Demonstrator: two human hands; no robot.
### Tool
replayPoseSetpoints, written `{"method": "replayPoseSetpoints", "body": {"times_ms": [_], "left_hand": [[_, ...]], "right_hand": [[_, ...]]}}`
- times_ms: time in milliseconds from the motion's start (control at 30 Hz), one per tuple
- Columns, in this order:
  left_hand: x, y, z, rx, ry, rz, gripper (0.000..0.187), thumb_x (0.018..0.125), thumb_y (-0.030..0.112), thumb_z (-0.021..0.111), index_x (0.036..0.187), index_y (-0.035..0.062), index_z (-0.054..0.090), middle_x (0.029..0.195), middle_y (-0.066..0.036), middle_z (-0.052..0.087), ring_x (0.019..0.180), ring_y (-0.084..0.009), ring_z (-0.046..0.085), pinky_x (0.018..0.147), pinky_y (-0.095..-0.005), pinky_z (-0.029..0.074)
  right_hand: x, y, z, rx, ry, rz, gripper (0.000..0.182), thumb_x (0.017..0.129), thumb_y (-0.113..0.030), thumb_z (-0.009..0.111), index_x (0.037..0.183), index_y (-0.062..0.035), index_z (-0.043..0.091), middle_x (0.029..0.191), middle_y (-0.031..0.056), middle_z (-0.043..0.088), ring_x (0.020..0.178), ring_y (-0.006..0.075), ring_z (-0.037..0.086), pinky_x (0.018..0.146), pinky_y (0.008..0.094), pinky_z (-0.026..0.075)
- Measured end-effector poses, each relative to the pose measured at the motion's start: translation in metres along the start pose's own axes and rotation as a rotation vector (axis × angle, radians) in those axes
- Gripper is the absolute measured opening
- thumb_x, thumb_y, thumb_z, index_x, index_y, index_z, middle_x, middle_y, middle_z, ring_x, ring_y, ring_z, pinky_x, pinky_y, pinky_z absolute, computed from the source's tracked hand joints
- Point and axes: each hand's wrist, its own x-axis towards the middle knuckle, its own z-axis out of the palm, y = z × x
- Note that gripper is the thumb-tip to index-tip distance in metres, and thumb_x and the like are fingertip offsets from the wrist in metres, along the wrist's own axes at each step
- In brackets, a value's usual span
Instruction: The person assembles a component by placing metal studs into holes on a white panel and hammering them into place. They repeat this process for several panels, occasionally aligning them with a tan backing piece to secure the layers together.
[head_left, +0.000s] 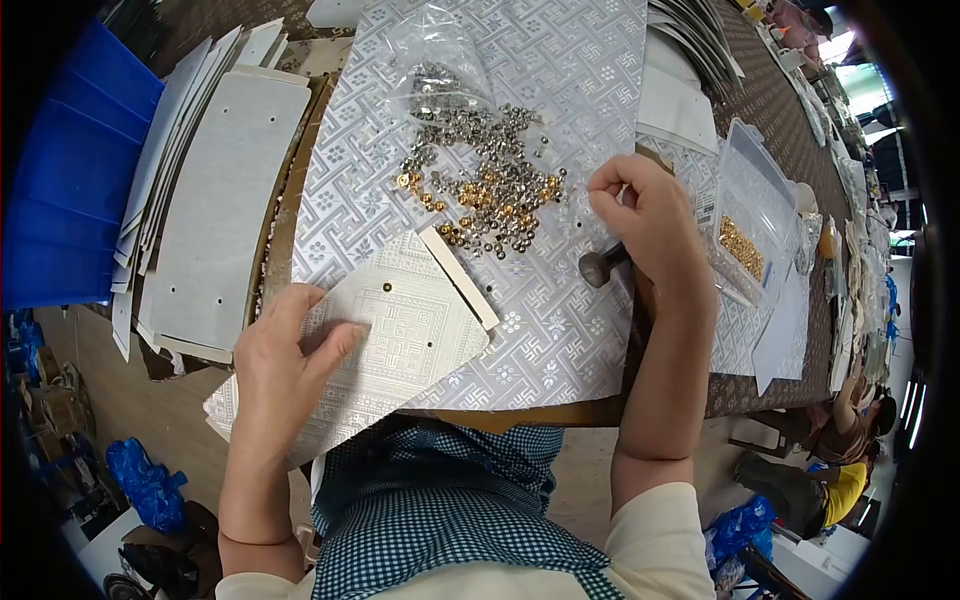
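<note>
My left hand (290, 360) grips a cream embossed board (400, 370) by its left side, thumb on top and fingers out of sight. The board lies slanted at the table's front edge, with a brass-coloured eyelet (387, 287) and a small dark hole in it. A plain pale strip (458, 278) runs along its upper right edge. My right hand (645, 210) is closed, thumb against curled fingers, above the table to the right; what it holds, if anything, cannot be made out. Just below it rests a dark hammer head (594, 270). Loose silver and gold metal fasteners (500, 190) lie heaped between the hands.
A clear plastic bag (435, 60) of silver fasteners lies behind the heap. Stacked grey boards (225, 210) and a blue bin (75, 170) stand on the left. To the right is a clear box (755, 210) with gold pieces (740, 245). Other people sit far right.
</note>
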Motion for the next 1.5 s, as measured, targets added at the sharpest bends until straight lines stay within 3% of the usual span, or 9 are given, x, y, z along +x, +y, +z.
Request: {"method": "replayPoseSetpoints", "body": {"times_ms": [100, 300, 400, 733, 800, 833, 933, 1333, 1500], "left_hand": [[0.0, 0.001, 0.0, -0.007, -0.004, -0.011, 0.044, 0.079, 0.028, 0.085, 0.103, -0.0032, 0.063, 0.082, -0.012, 0.063, 0.066, -0.0172, 0.054, 0.06, -0.0314, 0.047], [0.0, 0.003, -0.001, -0.038, -0.015, -0.029, 0.046, 0.079, 0.029, 0.085, 0.104, -0.0029, 0.063, 0.083, -0.013, 0.064, 0.069, -0.0178, 0.057, 0.062, -0.0318, 0.048], [0.0, 0.001, 0.0, -0.012, 0.009, 0.016, 0.045, 0.079, 0.028, 0.085, 0.104, -0.0025, 0.063, 0.085, -0.014, 0.065, 0.071, -0.0192, 0.06, 0.064, -0.0318, 0.049], [0.001, -0.002, 0.0, -0.022, -0.004, 0.036, 0.039, 0.081, 0.024, 0.082, 0.106, -0.001, 0.065, 0.092, -0.015, 0.069, 0.082, -0.0257, 0.068, 0.073, -0.0345, 0.054], [0.0, 0.001, -0.001, -0.024, -0.013, 0.02, 0.04, 0.081, 0.025, 0.082, 0.107, -0.0003, 0.065, 0.095, -0.016, 0.069, 0.084, -0.0269, 0.069, 0.072, -0.035, 0.054], [0.0, 0.001, -0.001, -0.031, -0.011, 0.021, 0.04, 0.081, 0.026, 0.082, 0.107, -0.0002, 0.065, 0.095, -0.016, 0.069, 0.083, -0.0271, 0.069, 0.072, -0.0353, 0.054], [0.001, -0.004, 0.0, -0.007, -0.002, 0.045, 0.044, 0.081, 0.032, 0.081, 0.107, 0.0, 0.065, 0.095, -0.016, 0.069, 0.083, -0.0279, 0.07, 0.071, -0.0366, 0.054], [0.002, -0.003, -0.002, 0.019, -0.024, 0.048, 0.049, 0.081, 0.038, 0.08, 0.107, 0.0, 0.066, 0.099, -0.017, 0.071, 0.086, -0.0342, 0.069, 0.076, -0.0408, 0.054], [0.002, -0.004, -0.001, 0.032, -0.014, 0.066, 0.046, 0.082, 0.036, 0.078, 0.108, 0.0, 0.067, 0.1, -0.018, 0.071, 0.089, -0.0349, 0.069, 0.079, -0.0412, 0.054]], "right_hand": [[-0.001, -0.008, 0.005, 0.002, -0.052, -0.021, 0.007, 0.082, -0.012, 0.069, 0.083, -0.0048, 0.068, 0.081, 0.0085, 0.065, 0.074, 0.0249, 0.063, 0.07, 0.0359, 0.049], [0.0, -0.004, 0.018, -0.097, -0.052, 0.018, 0.013, 0.08, -0.012, 0.072, 0.086, -0.0007, 0.069, 0.076, 0.0068, 0.065, 0.069, 0.0138, 0.058, 0.068, 0.0298, 0.049], [0.0, -0.005, 0.018, -0.09, -0.06, 0.027, 0.008, 0.082, -0.015, 0.067, 0.081, -0.0065, 0.067, 0.081, 0.0078, 0.065, 0.075, 0.0275, 0.064, 0.069, 0.039, 0.05], [-0.049, -0.056, 0.031, 0.161, 0.012, -0.278, 0.01, 0.077, 0.003, 0.072, 0.08, -0.005, 0.067, 0.079, 0.0039, 0.063, 0.059, 0.013, 0.057, 0.051, 0.0259, 0.041], [-0.066, -0.068, 0.05, 0.209, 0.006, -0.404, 0.01, 0.077, 0.003, 0.072, 0.08, -0.0055, 0.067, 0.079, 0.0042, 0.063, 0.062, 0.0135, 0.06, 0.053, 0.0277, 0.045], [-0.076, -0.079, 0.056, 0.218, -0.029, -0.365, 0.012, 0.075, 0.006, 0.072, 0.079, -0.0049, 0.067, 0.075, 0.002, 0.058, 0.058, 0.0096, 0.05, 0.055, 0.0244, 0.042], [-0.089, -0.08, 0.077, 0.137, -0.074, -0.389, 0.012, 0.078, 0.002, 0.072, 0.084, -0.007, 0.069, 0.083, 0.0042, 0.063, 0.066, 0.0167, 0.065, 0.057, 0.0284, 0.049], [-0.111, -0.088, 0.079, -0.277, 0.074, -0.688, 0.02, 0.077, -0.007, 0.077, 0.097, -0.0076, 0.075, 0.094, 0.0011, 0.064, 0.078, 0.017, 0.062, 0.066, 0.0317, 0.051], [-0.124, -0.086, 0.068, -0.222, 0.055, -0.566, 0.031, 0.08, -0.007, 0.076, 0.111, -0.0065, 0.073, 0.103, 0.0041, 0.068, 0.086, 0.0204, 0.064, 0.072, 0.0321, 0.053]]}}
